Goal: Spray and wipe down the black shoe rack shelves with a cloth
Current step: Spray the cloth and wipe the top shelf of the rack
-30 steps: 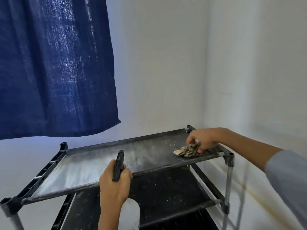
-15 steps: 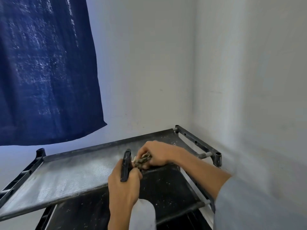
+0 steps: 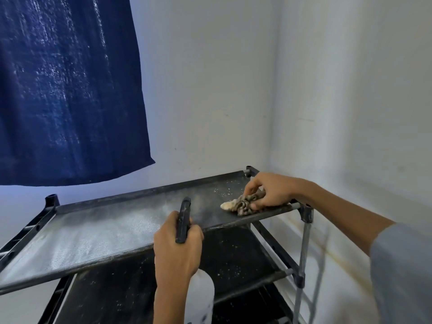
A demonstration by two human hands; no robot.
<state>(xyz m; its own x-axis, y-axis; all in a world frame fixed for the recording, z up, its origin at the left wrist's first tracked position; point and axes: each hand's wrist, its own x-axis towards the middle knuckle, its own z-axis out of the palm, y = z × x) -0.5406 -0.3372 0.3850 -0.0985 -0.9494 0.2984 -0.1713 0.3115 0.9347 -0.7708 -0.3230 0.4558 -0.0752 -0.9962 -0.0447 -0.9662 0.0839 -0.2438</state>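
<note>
At nine o'clock the top shelf [image 3: 93,232] lies dusty and pale. At six, the left hand [image 3: 177,246] grips the spray bottle [image 3: 201,298], probably light. At three, the right hand [image 3: 271,192] pinches the cloth [image 3: 243,204], soft and limp; best bunched mid-wad.

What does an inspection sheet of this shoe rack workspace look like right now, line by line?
Surface: top shelf of the black shoe rack, pale dusty film on the left and middle, darker at the right end.
Job's things: crumpled cloth on the shelf's right end; spray bottle, nozzle over the shelf.
Clutter: pale specks on the lower shelf.
Hands: left hand grips the spray bottle; right hand presses the cloth down.
Cables: nothing seen.
Surroundings: blue curtain upper left; white walls meeting in a corner.
</note>
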